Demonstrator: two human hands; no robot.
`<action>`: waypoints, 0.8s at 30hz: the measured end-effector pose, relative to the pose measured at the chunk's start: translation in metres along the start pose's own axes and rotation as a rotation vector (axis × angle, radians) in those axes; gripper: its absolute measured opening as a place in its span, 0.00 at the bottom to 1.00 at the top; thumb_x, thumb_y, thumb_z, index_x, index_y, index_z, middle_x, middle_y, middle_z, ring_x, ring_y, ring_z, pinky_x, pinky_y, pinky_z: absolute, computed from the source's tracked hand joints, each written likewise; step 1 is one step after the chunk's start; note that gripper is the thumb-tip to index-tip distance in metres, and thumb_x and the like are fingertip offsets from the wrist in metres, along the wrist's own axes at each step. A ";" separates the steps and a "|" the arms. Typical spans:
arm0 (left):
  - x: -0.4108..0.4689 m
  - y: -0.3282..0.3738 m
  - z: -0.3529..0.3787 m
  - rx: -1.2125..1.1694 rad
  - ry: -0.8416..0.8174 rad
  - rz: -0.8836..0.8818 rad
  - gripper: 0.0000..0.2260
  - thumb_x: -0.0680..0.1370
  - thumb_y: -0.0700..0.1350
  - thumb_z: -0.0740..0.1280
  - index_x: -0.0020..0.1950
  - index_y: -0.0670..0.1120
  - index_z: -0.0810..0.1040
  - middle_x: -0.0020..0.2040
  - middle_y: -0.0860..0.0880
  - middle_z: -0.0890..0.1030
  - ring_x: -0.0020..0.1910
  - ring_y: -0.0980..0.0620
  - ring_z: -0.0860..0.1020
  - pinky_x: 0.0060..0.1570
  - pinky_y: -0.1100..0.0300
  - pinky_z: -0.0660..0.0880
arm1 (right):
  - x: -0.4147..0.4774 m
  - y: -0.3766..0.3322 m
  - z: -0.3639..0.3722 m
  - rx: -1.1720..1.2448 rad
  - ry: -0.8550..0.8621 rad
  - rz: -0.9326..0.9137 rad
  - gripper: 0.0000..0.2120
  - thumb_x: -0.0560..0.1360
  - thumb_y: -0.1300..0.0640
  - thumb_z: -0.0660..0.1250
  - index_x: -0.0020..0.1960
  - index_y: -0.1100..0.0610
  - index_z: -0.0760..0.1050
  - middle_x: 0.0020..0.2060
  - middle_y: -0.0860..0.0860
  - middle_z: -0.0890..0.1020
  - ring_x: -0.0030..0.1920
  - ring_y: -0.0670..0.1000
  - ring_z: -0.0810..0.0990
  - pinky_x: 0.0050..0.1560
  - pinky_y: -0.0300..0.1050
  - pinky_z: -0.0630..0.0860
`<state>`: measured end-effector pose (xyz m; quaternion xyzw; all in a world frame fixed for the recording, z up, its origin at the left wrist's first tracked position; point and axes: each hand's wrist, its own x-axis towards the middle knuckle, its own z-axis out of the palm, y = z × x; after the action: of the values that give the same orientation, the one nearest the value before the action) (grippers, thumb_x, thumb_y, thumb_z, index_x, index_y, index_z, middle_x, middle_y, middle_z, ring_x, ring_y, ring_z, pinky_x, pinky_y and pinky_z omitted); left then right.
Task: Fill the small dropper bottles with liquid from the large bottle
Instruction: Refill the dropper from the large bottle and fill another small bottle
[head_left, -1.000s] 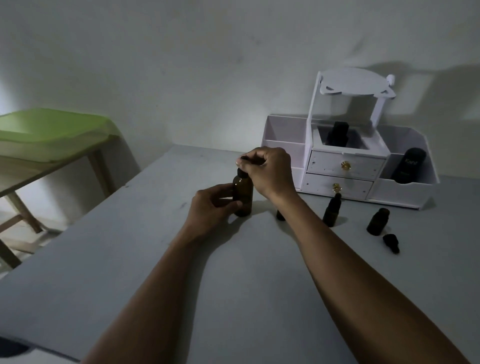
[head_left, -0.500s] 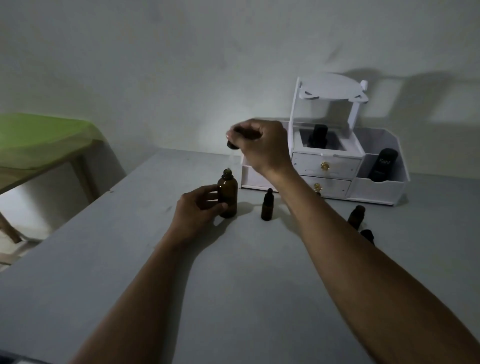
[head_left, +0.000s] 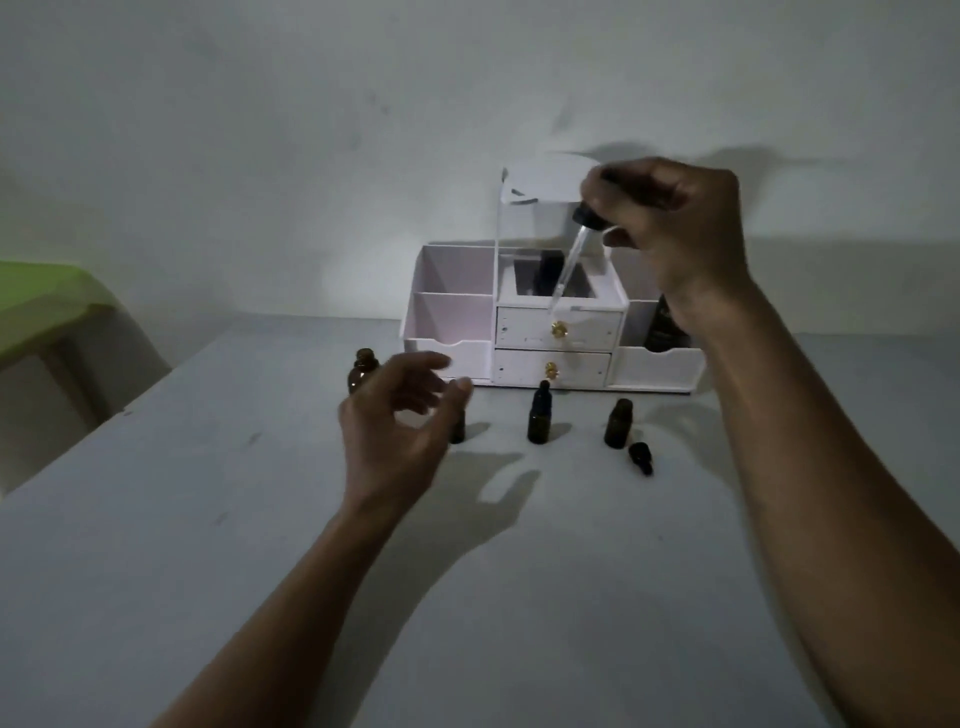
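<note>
The large amber bottle (head_left: 362, 370) stands uncapped on the grey table (head_left: 260, 519), just behind my left hand (head_left: 400, 421), which hovers open and apart from it. My right hand (head_left: 670, 228) is raised in front of the organizer and grips a dropper (head_left: 571, 260) by its black cap, glass tube slanting down to the left. A capped small dropper bottle (head_left: 540, 413) stands mid-table. An uncapped small bottle (head_left: 618, 423) stands to its right, with a loose black cap (head_left: 640, 457) lying beside it. Another small bottle (head_left: 457, 431) is mostly hidden behind my left fingers.
A white desk organizer (head_left: 452, 317) with two gold-knobbed drawers stands at the table's back edge against the wall, dark bottles in its middle and right compartments. A green-topped wooden table (head_left: 47, 301) stands off to the left.
My right hand lifted the dropper out of the large bottle and carried it up and to the right. My left hand let go of the large bottle and opened.
</note>
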<state>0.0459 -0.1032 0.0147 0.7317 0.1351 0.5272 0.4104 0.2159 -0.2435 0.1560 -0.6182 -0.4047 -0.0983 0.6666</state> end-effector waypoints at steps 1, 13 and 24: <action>-0.006 0.007 0.013 -0.026 -0.085 -0.027 0.09 0.74 0.46 0.75 0.52 0.46 0.82 0.38 0.52 0.83 0.37 0.55 0.82 0.39 0.65 0.78 | -0.001 0.006 -0.013 -0.028 -0.003 0.018 0.05 0.73 0.58 0.75 0.49 0.57 0.84 0.37 0.46 0.87 0.40 0.47 0.87 0.41 0.41 0.82; -0.031 -0.010 0.135 0.075 -0.547 -0.379 0.30 0.73 0.48 0.76 0.72 0.45 0.72 0.68 0.48 0.76 0.60 0.54 0.77 0.61 0.60 0.75 | -0.007 0.084 -0.079 -0.173 -0.019 0.229 0.03 0.68 0.58 0.79 0.39 0.52 0.86 0.35 0.51 0.87 0.40 0.55 0.87 0.46 0.52 0.84; -0.022 -0.018 0.171 0.052 -0.486 -0.399 0.28 0.70 0.48 0.78 0.68 0.44 0.77 0.60 0.48 0.82 0.54 0.54 0.81 0.59 0.57 0.78 | -0.010 0.099 -0.079 -0.247 -0.081 0.273 0.08 0.70 0.58 0.78 0.46 0.60 0.86 0.39 0.56 0.87 0.40 0.57 0.87 0.45 0.62 0.84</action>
<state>0.1919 -0.1840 -0.0315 0.8055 0.1875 0.2423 0.5073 0.3045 -0.2970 0.0824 -0.7481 -0.3282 -0.0309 0.5760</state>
